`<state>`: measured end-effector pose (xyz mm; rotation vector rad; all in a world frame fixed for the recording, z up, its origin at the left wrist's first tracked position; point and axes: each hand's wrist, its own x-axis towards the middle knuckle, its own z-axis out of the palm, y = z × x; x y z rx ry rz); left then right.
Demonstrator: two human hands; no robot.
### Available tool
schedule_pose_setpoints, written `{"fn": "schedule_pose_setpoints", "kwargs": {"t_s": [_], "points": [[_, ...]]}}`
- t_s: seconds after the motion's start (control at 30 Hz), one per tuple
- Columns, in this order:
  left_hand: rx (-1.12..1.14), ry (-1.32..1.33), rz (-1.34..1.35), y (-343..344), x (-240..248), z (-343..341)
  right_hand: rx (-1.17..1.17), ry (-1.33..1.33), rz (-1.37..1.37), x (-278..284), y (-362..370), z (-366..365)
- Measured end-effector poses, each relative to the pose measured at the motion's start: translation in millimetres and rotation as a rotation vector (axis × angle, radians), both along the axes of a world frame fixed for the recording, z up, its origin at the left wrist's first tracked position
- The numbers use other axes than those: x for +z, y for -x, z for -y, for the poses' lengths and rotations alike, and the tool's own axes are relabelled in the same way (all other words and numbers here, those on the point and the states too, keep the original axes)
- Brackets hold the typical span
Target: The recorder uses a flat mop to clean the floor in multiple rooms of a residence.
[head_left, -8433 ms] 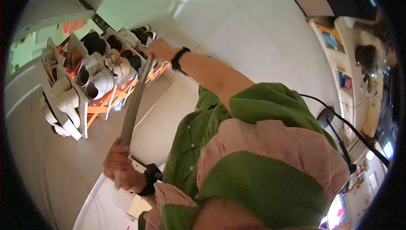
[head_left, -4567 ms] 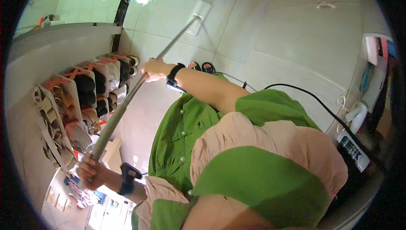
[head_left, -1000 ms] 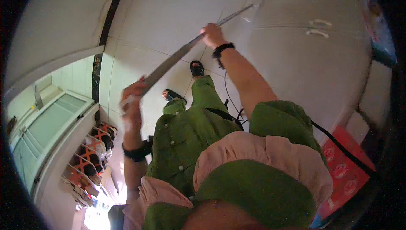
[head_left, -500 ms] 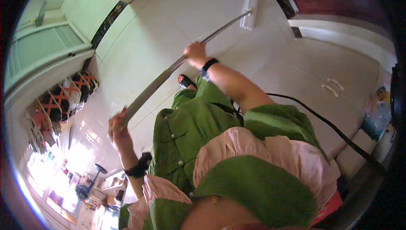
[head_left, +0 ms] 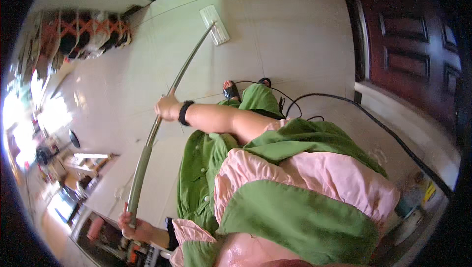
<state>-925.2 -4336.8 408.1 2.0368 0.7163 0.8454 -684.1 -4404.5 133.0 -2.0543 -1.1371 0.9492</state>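
A mop (head_left: 142, 171) with a long metal pole reaches away from me across the floor. Its white rectangular head (head_left: 211, 17) lies on the pale tiles beyond my feet. My left hand (head_left: 135, 228) is wrapped round the thicker, upper end of the pole, low at the left. Farther along, my right hand (head_left: 168, 108) grips the thinner stretch of the pole, that arm crossing in front of my body. Black bands circle both wrists.
A black cable (head_left: 364, 110) loops from the right side to near my sandalled feet (head_left: 231, 90). A dark red panelled door (head_left: 405, 51) stands at the right. Shoes fill a rack (head_left: 73, 33) at far left, and a cluttered table (head_left: 88, 164) is at lower left.
The view has turned leftward, bringing more of the red door into sight. In the picture, the mop head has shifted left. Both hands have kept their hold on the pole.
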Motion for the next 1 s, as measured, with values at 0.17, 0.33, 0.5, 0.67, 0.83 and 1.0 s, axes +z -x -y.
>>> {"fn": "schedule_pose_setpoints", "kwargs": {"t_s": [0.17,0.33,0.5,0.67,0.83,1.0], "points": [[-0.181,0.326,0.285,-23,-19,-32,0.036,0.071,0.119,4,-20,4],[-0.632,0.432,0.316,-112,-25,-68,-0.171,0.153,0.165,17,-56,65],[-0.755,0.496,0.254,-246,-79,-5,-0.451,0.041,0.13,-43,-116,182],[-0.894,0.636,-0.132,-361,-131,138,-0.837,0.244,-0.045,-88,-154,364],[-1.259,0.832,-0.349,-446,-155,284,-1.179,0.388,0.278,-112,-160,516],[-1.326,0.992,-0.369,-493,-159,388,-1.255,0.622,0.28,-137,-190,622]]}}
